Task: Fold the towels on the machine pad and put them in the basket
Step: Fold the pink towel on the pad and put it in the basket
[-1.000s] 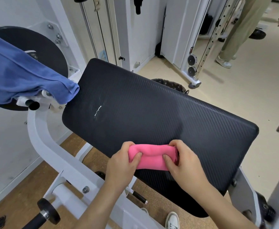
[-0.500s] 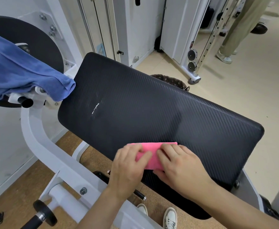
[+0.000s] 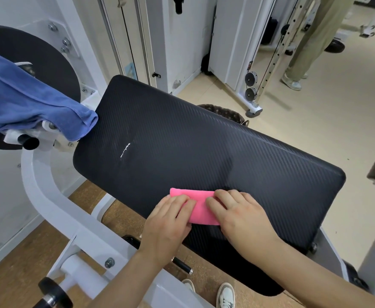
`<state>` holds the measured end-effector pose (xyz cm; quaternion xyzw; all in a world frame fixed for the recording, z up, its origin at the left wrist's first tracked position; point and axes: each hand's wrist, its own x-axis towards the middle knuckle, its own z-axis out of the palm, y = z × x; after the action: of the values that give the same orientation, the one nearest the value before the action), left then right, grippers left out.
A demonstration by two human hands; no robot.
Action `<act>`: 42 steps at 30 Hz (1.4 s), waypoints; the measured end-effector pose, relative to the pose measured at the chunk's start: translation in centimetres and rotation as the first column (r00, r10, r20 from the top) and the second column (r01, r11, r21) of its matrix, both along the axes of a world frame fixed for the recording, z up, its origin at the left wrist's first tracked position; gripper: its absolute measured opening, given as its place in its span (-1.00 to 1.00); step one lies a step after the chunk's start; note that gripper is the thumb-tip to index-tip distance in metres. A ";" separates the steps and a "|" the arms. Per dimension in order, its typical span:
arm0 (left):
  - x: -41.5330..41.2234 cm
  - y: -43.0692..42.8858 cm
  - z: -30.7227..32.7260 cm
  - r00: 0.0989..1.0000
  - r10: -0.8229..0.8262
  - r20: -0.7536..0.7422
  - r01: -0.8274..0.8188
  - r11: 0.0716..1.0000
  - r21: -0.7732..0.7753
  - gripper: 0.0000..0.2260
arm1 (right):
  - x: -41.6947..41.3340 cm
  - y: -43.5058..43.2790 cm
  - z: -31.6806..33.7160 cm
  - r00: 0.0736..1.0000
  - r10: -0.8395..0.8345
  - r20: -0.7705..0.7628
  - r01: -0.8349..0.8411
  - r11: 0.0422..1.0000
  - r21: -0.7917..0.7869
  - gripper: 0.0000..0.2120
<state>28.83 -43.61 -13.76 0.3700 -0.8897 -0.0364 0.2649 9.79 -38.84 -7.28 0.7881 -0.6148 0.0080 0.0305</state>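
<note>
A small pink towel (image 3: 198, 206), folded into a compact rectangle, lies on the near edge of the black machine pad (image 3: 204, 152). My left hand (image 3: 167, 221) lies flat on its left part and my right hand (image 3: 239, 216) lies flat on its right part, fingers pressing it down onto the pad. A blue towel (image 3: 26, 101) hangs over the machine's handle at the left, its corner touching the pad's left end. The dark patterned basket (image 3: 224, 112) shows only its rim behind the pad's far edge.
The white machine frame (image 3: 48, 196) curves under the pad at the left, with black handles below. A cable machine (image 3: 252, 85) stands behind. Another person's legs (image 3: 308, 41) stand at the far right on the beige floor. My shoes (image 3: 225, 294) show below.
A second ago both hands gripped the rolled pink towel by its ends. They have laid it down and now press it flat on the pad.
</note>
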 end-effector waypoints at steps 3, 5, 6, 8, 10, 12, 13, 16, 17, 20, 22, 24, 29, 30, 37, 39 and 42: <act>-0.5 -0.8 2.4 0.999 0.042 0.019 -0.044 0.991 0.127 -0.71 | -0.6 -1.2 1.2 0.984 -0.131 0.123 0.117 0.987 0.113 -0.59; -0.4 -1.2 4.7 0.996 0.085 0.024 -0.088 0.940 0.330 -0.73 | -0.8 -1.7 2.6 0.951 -0.230 0.208 0.196 0.966 0.170 -0.65; -0.2 -1.4 5.7 0.996 0.093 0.002 -0.084 0.885 0.457 -0.75 | -0.9 -2.0 3.4 0.923 -0.274 0.270 0.225 0.953 0.201 -0.69; 0.2 -1.0 7.6 0.986 0.123 -0.109 -0.019 0.743 0.669 -0.79 | -1.1 -2.3 5.1 0.776 -0.406 0.482 0.258 0.902 0.345 -0.72; 0.7 -0.2 9.0 0.958 0.175 -0.229 0.077 0.611 0.788 -0.80 | -1.7 -2.5 6.4 0.522 -0.515 0.680 0.212 0.851 0.481 -0.68; 1.3 0.6 9.8 0.911 0.222 -0.346 0.232 0.418 0.878 -0.80 | -2.0 -2.1 6.9 0.302 -0.567 0.766 0.134 0.821 0.555 -0.65; 1.6 1.1 10.1 0.893 0.232 -0.385 0.298 0.333 0.894 -0.80 | -1.9 -1.8 7.1 0.240 -0.583 0.776 0.111 0.811 0.575 -0.69; 2.0 2.6 10.7 0.920 0.139 -0.368 0.308 0.325 0.894 -0.66 | -1.3 -0.7 7.4 0.225 -0.564 0.794 0.081 0.823 0.562 -0.75; 1.9 3.1 11.0 0.932 0.090 -0.350 0.290 0.393 0.873 -0.57 | -1.1 -0.3 7.7 0.261 -0.540 0.800 0.071 0.837 0.542 -0.76; 0.9 4.5 12.1 0.880 0.129 -0.457 0.353 0.466 0.811 -0.33 | -0.5 0.8 9.1 0.367 -0.438 0.821 -0.011 0.880 0.474 -0.80; 0.0 5.4 12.9 0.803 0.253 -0.540 0.402 0.440 0.803 -0.26 | -0.2 1.6 9.9 0.410 -0.374 0.832 -0.057 0.900 0.433 -0.78; -1.0 6.5 13.5 0.757 0.348 -0.552 0.354 0.491 0.796 -0.30 | -0.2 2.3 10.4 0.429 -0.327 0.842 -0.052 0.922 0.384 -0.72; -4.1 10.9 14.5 0.783 0.376 -0.496 -0.047 0.831 0.555 -0.69 | -2.7 5.8 11.3 0.423 -0.335 0.842 0.026 0.933 0.358 -0.43; -4.6 11.7 14.4 0.832 0.305 -0.464 -0.091 0.899 0.428 -0.71 | -3.8 6.8 11.4 0.438 -0.380 0.815 0.004 0.907 0.420 -0.38; -10.5 20.3 13.1 0.973 0.001 -0.229 -0.063 0.962 -0.264 -0.91 | -10.0 14.1 8.4 0.183 -0.686 0.704 -0.507 0.548 0.666 -0.41; -12.5 23.1 12.2 0.987 -0.028 -0.157 -0.022 0.951 -0.309 -0.90 | -11.0 15.6 7.6 0.005 -0.710 0.704 -0.561 0.581 0.590 -0.59; -14.3 26.4 11.2 0.999 -0.002 -0.047 -0.012 0.956 -0.293 -0.85 | -12.5 17.5 7.1 -0.044 -0.702 0.711 -0.593 0.591 0.547 -0.79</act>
<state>14.48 -17.22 -2.53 0.3280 -0.8780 0.0877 0.3375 -2.67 -21.34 -0.18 0.3905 -0.3897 0.2943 -0.7804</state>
